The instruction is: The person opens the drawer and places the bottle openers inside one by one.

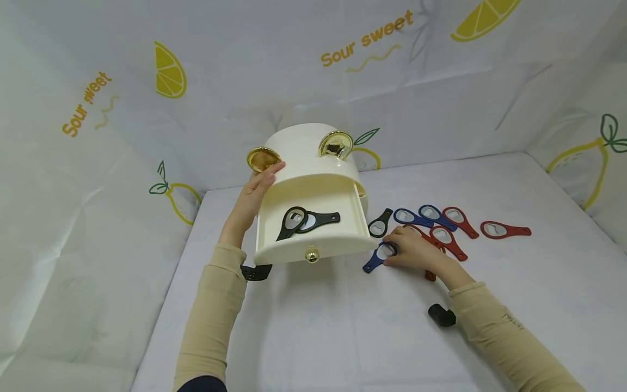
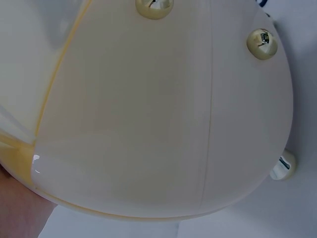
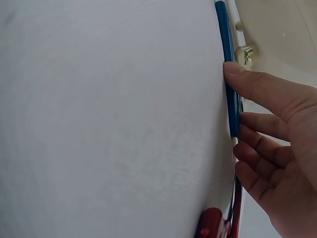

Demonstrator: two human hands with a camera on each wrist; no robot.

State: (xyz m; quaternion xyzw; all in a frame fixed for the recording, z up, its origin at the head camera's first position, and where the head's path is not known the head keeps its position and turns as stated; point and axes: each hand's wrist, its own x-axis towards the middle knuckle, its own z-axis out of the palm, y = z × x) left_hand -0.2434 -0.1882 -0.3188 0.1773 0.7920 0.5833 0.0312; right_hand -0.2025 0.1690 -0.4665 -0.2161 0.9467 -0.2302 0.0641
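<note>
A white rounded box (image 1: 303,147) with gold ears has its drawer (image 1: 343,246) pulled out. Two black bottle openers (image 1: 325,219) lie overlapping inside the drawer. My left hand (image 1: 247,204) rests along the box's left side, its extended fingers reaching up by the gold ear (image 1: 263,159). To the right of the drawer, my right hand (image 1: 415,249) pinches a blue bottle opener (image 1: 373,263) by its round head. In the right wrist view, thumb and fingertips lie on either side of this blue opener (image 3: 227,39).
Right of the box lie a black opener (image 1: 380,223), two more blue openers (image 1: 437,216) and several red openers (image 1: 514,231), some overlapping. White cloth printed with lemons (image 1: 171,71) hangs behind the table (image 1: 313,337).
</note>
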